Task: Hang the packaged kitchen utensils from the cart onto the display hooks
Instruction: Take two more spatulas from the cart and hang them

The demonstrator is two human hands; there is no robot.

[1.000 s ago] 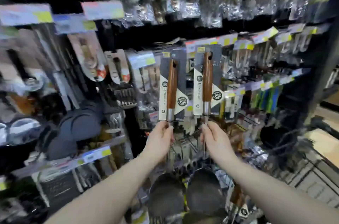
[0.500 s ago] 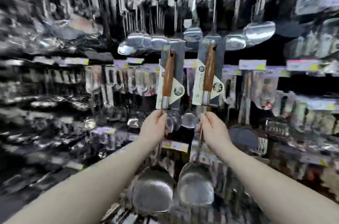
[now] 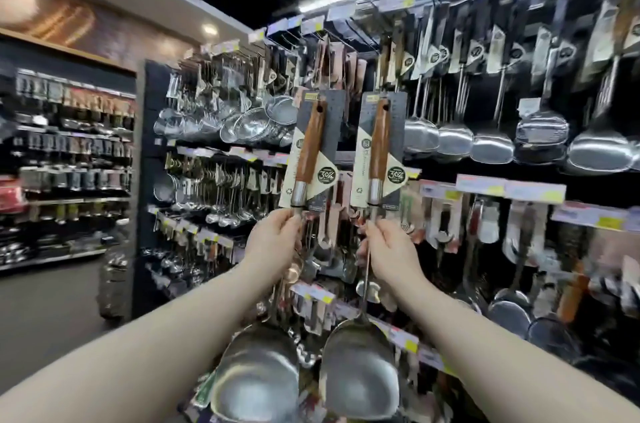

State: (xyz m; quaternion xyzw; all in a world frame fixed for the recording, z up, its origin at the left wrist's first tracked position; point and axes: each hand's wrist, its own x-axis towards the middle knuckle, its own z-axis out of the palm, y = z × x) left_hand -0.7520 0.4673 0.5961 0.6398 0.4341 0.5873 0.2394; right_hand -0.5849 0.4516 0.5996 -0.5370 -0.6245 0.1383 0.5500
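Left hand: the left hand (image 3: 277, 242) pinches the steel shaft of the left spatula (image 3: 310, 145) just below its card sleeve.
Right hand: the right hand (image 3: 391, 249) grips the shaft of the right spatula (image 3: 378, 145) the same way.
Spatulas: upright, wooden handles up, blades down by the forearms, side by side but apart, raised before the display rack (image 3: 595, 187).
Rack: hung steel turners (image 3: 491, 145) above yellow-edged price tags (image 3: 535, 192).

left spatula (image 3: 256, 384): blade cut off by bottom edge; shaft partly behind left hand (image 3: 273, 242)
right spatula (image 3: 358, 374): shaft partly behind right hand (image 3: 394, 256)
price tags (image 3: 533, 190): blurred, unreadable
far shelves (image 3: 69, 159): blurred, goods indistinct
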